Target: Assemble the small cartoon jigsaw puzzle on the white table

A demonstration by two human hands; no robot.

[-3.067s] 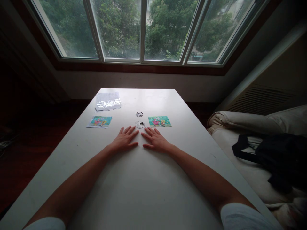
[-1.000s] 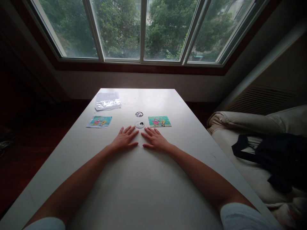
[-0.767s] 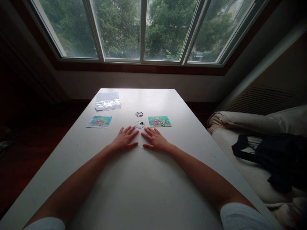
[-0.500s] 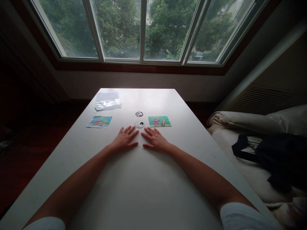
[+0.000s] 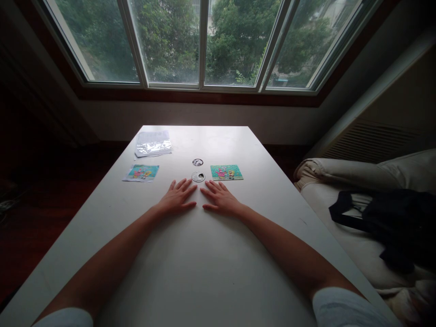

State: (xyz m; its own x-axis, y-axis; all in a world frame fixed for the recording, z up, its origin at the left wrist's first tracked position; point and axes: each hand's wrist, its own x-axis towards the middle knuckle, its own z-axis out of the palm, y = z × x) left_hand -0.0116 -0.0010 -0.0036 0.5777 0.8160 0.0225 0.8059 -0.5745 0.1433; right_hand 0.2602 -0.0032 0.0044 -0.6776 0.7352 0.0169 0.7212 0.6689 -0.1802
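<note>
My left hand lies flat on the white table, fingers spread, holding nothing. Beside it my right hand rests palm down in the same way, a small gap between the thumbs. Just beyond the fingertips is a round grey-and-white disc, with a second round disc farther off. A colourful cartoon jigsaw puzzle with visible piece lines lies past my right hand. To the left, past my left hand, lies a paper picture with a similar cartoon scene.
Papers in a shiny clear sleeve lie at the table's far left corner. Beyond the far edge is a wide window. On the right stands a cream sofa with a dark bag on it.
</note>
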